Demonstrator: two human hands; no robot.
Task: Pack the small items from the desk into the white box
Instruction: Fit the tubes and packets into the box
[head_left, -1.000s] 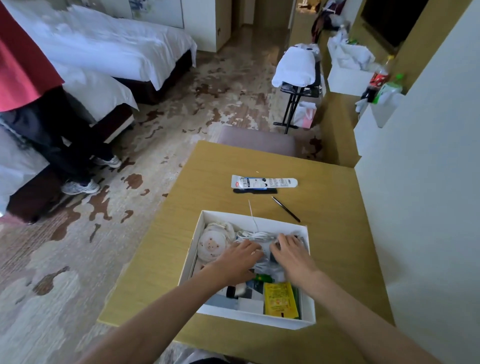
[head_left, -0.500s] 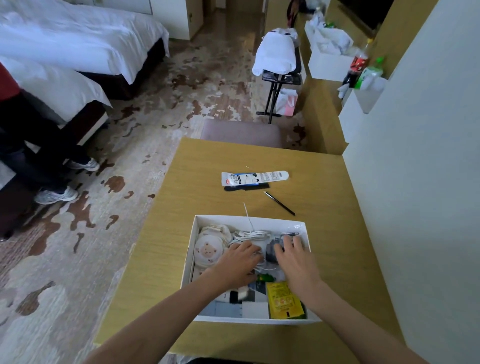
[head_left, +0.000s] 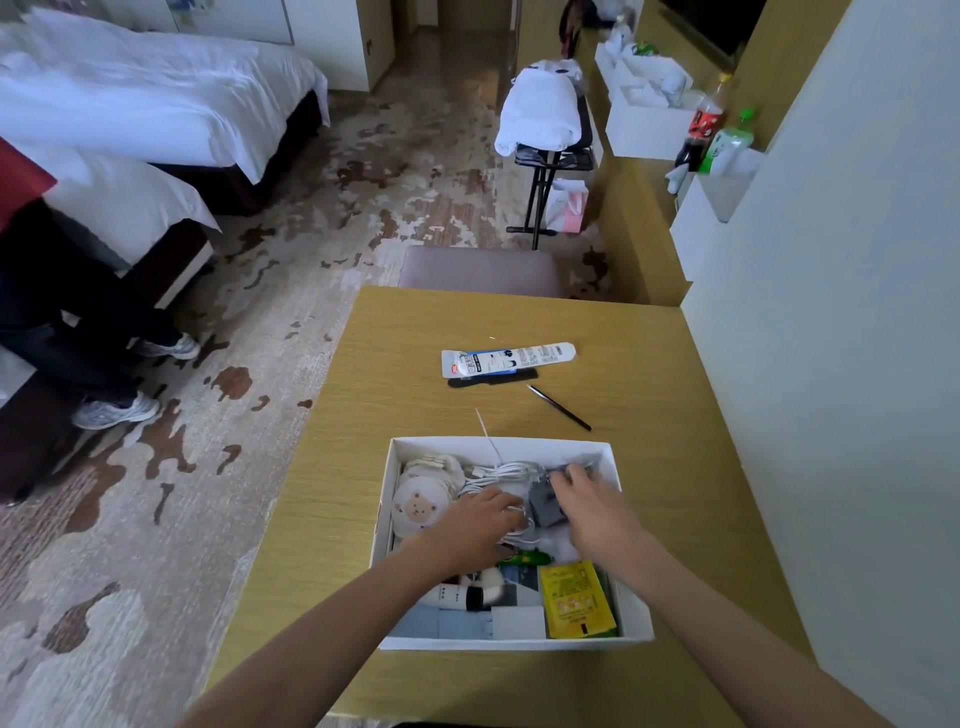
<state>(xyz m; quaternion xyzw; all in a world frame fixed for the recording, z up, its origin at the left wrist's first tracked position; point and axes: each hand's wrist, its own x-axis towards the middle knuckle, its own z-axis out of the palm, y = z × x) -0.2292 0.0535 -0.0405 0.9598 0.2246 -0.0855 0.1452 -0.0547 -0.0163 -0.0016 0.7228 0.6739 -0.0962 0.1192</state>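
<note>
The white box stands on the near part of the wooden desk, holding a round bear-face pouch, a white cable, a grey pouch, a green item and a yellow sachet. Both my hands are inside it. My left hand has its fingers curled onto the cable's loops. My right hand lies with spread fingers on the grey pouch. Beyond the box, a white tube, a black comb, a thin black stick and a thin white stick lie on the desk.
A white wall borders the desk's right edge. A padded stool stands at its far edge. To the left is patterned carpet, a bed and a person's legs. A luggage rack stands farther back.
Both hands stay in the box. My right hand has shifted slightly toward the far right corner, onto the grey pouch. The items on the desk have not moved.
</note>
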